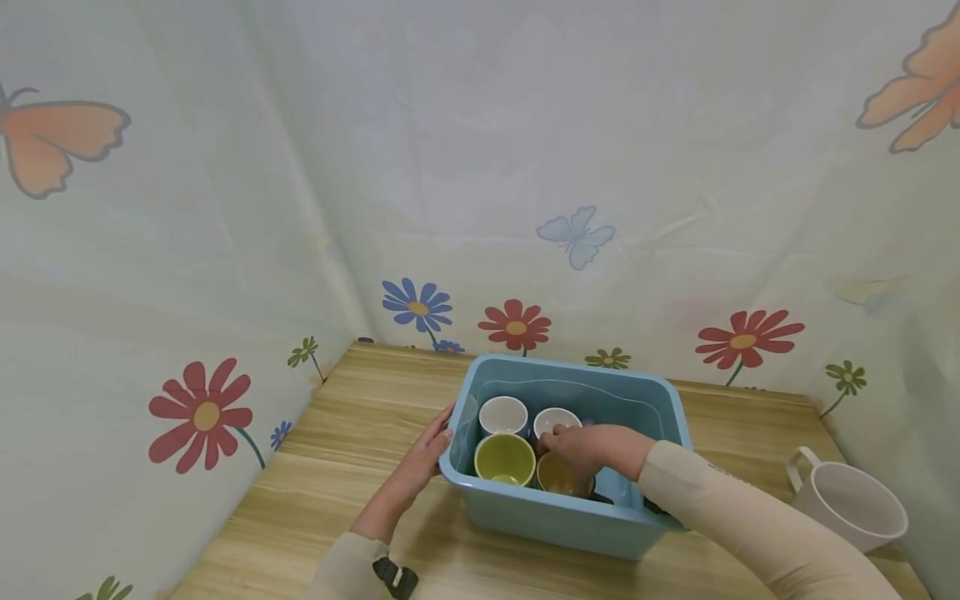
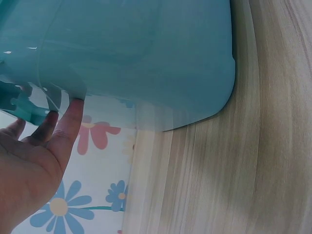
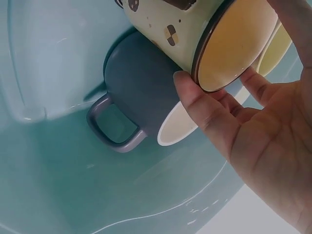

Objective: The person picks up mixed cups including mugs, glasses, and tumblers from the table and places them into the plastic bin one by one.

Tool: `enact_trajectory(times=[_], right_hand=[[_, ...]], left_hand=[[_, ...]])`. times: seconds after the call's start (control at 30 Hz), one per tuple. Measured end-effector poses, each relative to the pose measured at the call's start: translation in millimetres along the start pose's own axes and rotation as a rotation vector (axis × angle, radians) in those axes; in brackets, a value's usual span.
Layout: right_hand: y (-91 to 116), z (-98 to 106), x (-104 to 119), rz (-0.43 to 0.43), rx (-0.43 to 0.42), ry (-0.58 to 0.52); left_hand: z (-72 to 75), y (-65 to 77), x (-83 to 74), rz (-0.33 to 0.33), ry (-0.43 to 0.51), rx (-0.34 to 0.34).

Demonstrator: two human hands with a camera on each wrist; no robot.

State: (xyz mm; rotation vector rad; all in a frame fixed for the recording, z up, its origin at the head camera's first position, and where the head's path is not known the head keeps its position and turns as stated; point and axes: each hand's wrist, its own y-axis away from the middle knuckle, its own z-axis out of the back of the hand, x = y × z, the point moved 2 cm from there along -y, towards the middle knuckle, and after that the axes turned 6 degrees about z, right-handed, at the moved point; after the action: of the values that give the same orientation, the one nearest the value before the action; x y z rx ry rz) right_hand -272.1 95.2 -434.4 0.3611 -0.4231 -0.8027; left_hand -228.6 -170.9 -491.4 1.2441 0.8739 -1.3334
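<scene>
A light blue plastic bin [image 1: 555, 510] stands on the wooden table with several mugs in it. My right hand [image 1: 588, 448] reaches inside and pinches the rim of a cream-green mug [image 3: 168, 31] with a dark edge, yellowish inside and dark printed marks. Beside that one is a blue-grey mug [image 3: 141, 80] with a white inside and a handle. A yellow-green mug [image 1: 505, 460] and a white-lined mug [image 1: 503, 415] are on the bin's left side. My left hand [image 1: 420, 460] rests against the bin's left end, fingertips touching the outer wall below the rim.
A large white mug [image 1: 851, 504] stands on the table to the right of the bin, by my right sleeve. Behind the table hangs a pale curtain [image 1: 480, 167] printed with flowers and butterflies. The wooden tabletop [image 1: 360, 417] extends left of the bin.
</scene>
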Motion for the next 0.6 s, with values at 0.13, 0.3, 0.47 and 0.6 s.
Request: enact_trajectory(times=[0.13, 0.3, 0.47, 0.6], right_hand=[[2.1, 1.7, -0.1, 0.004, 0.012, -0.021], [5.3, 6.1, 0.2, 0.022, 0.023, -0.043], [8.0, 11.0, -0.8, 0.049, 0.029, -0.074], [9.1, 12.7, -3.0, 0.059, 0.026, -0.118]], left_hand=[[0.2, -1.1, 1.0, 0.001, -0.003, -0.005], [0.3, -3.0, 2.6, 0.001, -0.003, -0.005], [0.1, -3.7, 1.5, 0.0, 0.006, 0.0], [0.2, -2.6, 0.6, -0.007, 0.009, 0.016]])
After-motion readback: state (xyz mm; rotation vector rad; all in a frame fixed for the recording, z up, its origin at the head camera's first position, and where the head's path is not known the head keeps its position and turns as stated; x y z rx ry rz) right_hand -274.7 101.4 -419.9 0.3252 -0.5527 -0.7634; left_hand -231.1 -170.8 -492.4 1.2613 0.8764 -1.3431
